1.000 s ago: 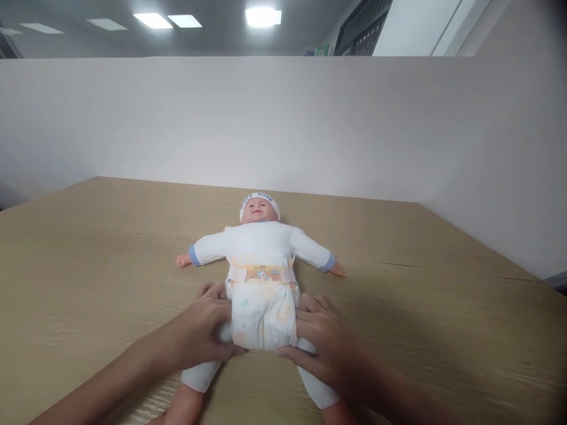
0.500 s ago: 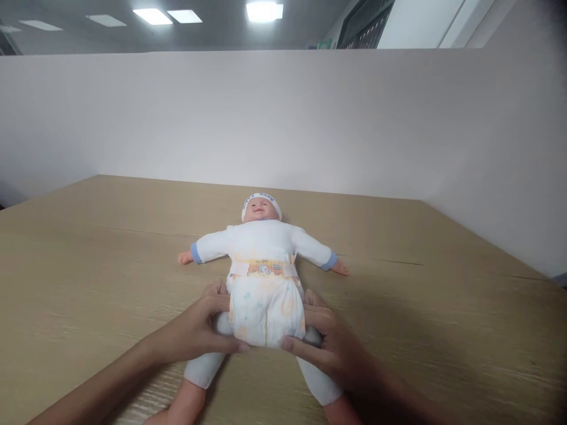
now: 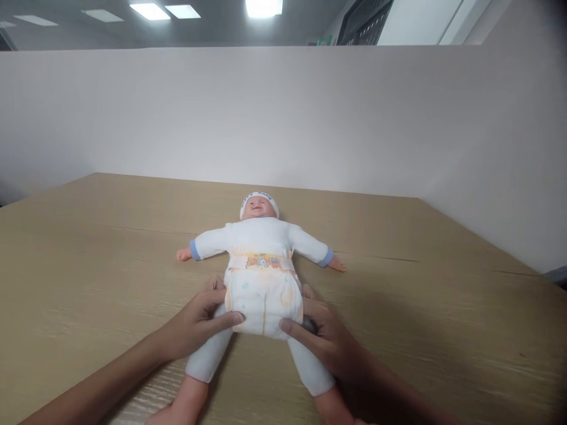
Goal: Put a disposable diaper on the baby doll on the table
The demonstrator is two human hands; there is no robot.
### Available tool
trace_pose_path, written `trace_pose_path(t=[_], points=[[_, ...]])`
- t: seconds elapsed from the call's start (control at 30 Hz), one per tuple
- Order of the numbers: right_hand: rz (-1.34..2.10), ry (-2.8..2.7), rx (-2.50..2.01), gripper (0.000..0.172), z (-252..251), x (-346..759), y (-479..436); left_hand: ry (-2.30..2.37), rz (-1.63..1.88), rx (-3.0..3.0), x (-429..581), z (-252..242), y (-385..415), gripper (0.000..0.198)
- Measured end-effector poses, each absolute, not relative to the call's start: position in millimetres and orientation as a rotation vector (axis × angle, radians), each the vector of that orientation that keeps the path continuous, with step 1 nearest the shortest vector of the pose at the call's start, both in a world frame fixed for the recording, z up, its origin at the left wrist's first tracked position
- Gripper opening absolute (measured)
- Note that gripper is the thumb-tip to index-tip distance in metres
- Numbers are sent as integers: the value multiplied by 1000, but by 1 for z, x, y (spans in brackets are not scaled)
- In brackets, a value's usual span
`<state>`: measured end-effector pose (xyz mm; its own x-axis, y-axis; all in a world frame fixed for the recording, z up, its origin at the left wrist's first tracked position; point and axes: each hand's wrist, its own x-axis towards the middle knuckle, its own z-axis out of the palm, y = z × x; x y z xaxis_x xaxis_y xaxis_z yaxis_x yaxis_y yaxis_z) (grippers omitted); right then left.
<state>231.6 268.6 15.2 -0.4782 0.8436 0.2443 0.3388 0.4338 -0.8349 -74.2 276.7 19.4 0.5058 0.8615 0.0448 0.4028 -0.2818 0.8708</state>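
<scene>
On tan wooden tabletop (image 3: 88, 265), face-up: white-suited baby doll (image 3: 261, 236). Half-curled left hand (image 3: 197, 321) and right hand (image 3: 323, 336) pinch white printed diaper (image 3: 263, 298) at hips — likely light, squashy; grip sides.

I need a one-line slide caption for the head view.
The left hand and right hand hold the diaper of a doll lying face-up on a wooden table.

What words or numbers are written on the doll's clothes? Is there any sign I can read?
Hat band: blue letters, too blurred to read.
Diaper: cartoon pictures on the waistband, no words that can be read.
Green sign far at the back: too small to read.
Nothing here is clear enough to quote.
</scene>
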Motion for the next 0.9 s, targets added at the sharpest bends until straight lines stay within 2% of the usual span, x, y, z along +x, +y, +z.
trace_pose_path(t=[0.2,0.4,0.6,0.77,0.9], points=[[812,-2030,-1041,41,13,231,268,1055,556,2070,-75,32,277,40],[835,-2028,-1045,32,14,229,271,1101,556,2060,-67,40,274,39],[761,-2090,-1079,31,20,228,268,1209,420,2227,-57,43,270,25],[752,-2166,-1097,16,32,229,266,1190,415,2305,-58,43,270,18],[731,-2264,-1130,19,38,231,268,1102,371,2351,-61,46,273,15]])
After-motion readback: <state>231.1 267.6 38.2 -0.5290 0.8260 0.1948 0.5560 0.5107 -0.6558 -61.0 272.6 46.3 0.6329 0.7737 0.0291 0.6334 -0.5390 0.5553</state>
